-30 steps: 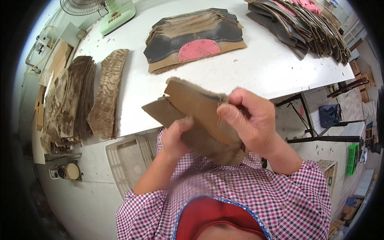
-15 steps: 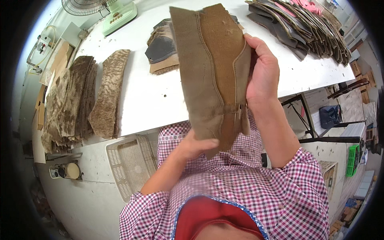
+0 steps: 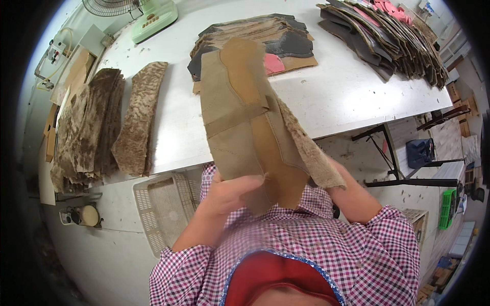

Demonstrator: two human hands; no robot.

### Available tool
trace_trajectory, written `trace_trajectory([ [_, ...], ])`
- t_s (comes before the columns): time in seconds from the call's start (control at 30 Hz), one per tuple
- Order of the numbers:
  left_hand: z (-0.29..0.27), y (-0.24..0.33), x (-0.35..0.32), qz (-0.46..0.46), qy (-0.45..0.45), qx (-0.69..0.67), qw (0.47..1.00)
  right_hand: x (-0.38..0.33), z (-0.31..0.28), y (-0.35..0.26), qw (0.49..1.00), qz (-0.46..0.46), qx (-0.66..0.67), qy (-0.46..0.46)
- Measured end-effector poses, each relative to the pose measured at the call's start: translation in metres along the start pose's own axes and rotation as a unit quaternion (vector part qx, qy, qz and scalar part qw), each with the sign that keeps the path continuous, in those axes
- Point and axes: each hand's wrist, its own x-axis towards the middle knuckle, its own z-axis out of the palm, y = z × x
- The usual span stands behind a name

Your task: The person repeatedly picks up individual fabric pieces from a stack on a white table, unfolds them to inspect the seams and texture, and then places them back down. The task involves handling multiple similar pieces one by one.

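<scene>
A stitched olive and tan suede-like panel [image 3: 240, 120] is held up in front of me, long side upright and slightly tilted. Seams run down it and a strap-like band crosses its middle. A fleecy beige layer [image 3: 306, 145] shows along its right edge. My left hand [image 3: 232, 194] is closed on the panel's lower left edge, thumb on the front. My right hand is behind the panel and its fingers are hidden; only the right forearm [image 3: 354, 194] shows.
On the white table [image 3: 357, 104] lie a stack of grey and brown pieces [image 3: 255, 33], mottled fleece pieces [image 3: 89, 127], a single fleece piece [image 3: 140, 120] and another pile [image 3: 388, 41]. A green fan [image 3: 155, 23] stands at the back. A plastic basket [image 3: 163, 214] sits below the table.
The panel has come down and tilted, and its fleecy layer now shows at the right. My right hand has dropped from its upper right edge to behind it.
</scene>
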Motion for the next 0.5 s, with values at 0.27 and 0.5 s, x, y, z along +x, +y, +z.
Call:
trace_trajectory([
  [0.27, 0.018, 0.016, -0.012, 0.012, 0.047, -0.024, 0.999, -0.007, 0.003, -0.098, 0.946, -0.243, -0.194, 0.093],
  [0.5, 0.040, 0.010, -0.005, 0.039, 0.076, 0.009, 0.996, 0.030, 0.023, -0.034, 0.957, -0.244, -0.157, 0.014],
])
